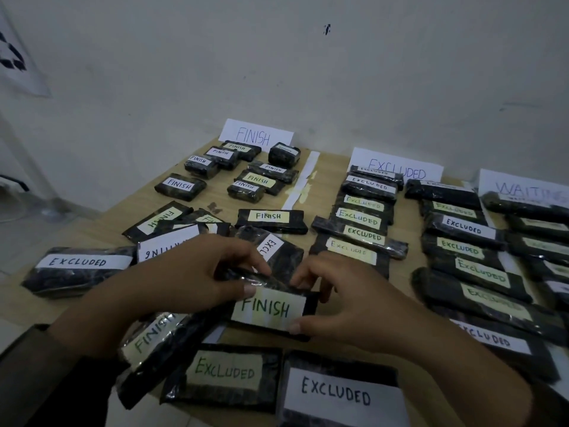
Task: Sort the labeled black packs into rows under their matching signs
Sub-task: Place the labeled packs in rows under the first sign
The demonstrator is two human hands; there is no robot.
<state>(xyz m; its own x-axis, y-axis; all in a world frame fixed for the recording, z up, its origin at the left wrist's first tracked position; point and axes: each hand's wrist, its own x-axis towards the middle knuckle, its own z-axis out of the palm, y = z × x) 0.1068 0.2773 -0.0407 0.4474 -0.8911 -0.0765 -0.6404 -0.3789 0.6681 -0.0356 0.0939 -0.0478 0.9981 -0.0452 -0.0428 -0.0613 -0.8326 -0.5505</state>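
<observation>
Both hands hold one black pack labelled FINISH (271, 308) near the table's front. My left hand (187, 275) grips its left end with the thumb on the label. My right hand (341, 303) pinches its right end. Three white signs stand against the wall: FINISH (255, 135), EXCLUDED (397, 167) and WAITING (523, 186). Several FINISH packs (181, 184) lie in rows under the first sign. Several EXCLUDED packs (360, 218) lie in two columns under the second. Dark packs (535, 226) lie under WAITING, their labels blurred.
Unsorted packs lie around my hands: an EXCLUDED pack (77, 266) at the left, a WAITING pack (166, 241), a FINISH pack (154, 337), two EXCLUDED packs (228, 374) at the front edge. A white tape strip (303, 180) divides the wooden table (326, 186). The wall stands close behind.
</observation>
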